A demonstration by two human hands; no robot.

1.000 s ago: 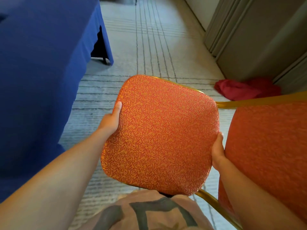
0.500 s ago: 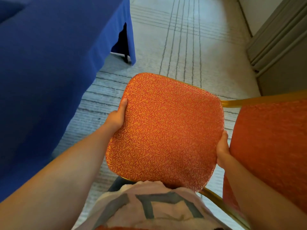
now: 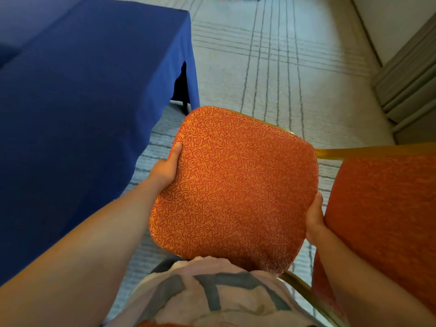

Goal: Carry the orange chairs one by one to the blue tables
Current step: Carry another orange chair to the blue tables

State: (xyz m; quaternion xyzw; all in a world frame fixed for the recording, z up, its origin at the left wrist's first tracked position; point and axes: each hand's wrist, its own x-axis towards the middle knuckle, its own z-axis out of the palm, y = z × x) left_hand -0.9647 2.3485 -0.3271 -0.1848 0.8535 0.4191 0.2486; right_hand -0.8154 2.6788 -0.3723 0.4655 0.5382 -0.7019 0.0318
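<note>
From the head view, the chair (image 3: 236, 185) is held off the carpet (image 3: 271, 67) in front of the person's shirt (image 3: 212, 291). It is just right of the table (image 3: 82, 102), whose near corner ends close to the seat's far left corner. A dark table leg (image 3: 185, 107) shows in the cloth's slit there. Open carpet runs ahead between the table edge and the stepped wall panels (image 3: 405, 90) at right. The table wears a smooth blue cloth hanging to the floor. The carpet is pale with thin grey crossing lines. The seat is a rounded square pad in orange fabric with a red squiggle weave, rimmed by a gold metal frame (image 3: 354, 151); the backrest (image 3: 382, 208) stands at right. The left hand (image 3: 165, 168) grips the seat's left edge, thumb on top and fingers hidden beneath. The right hand (image 3: 315, 218) grips the right edge between seat and backrest, both arms reaching forward.
</note>
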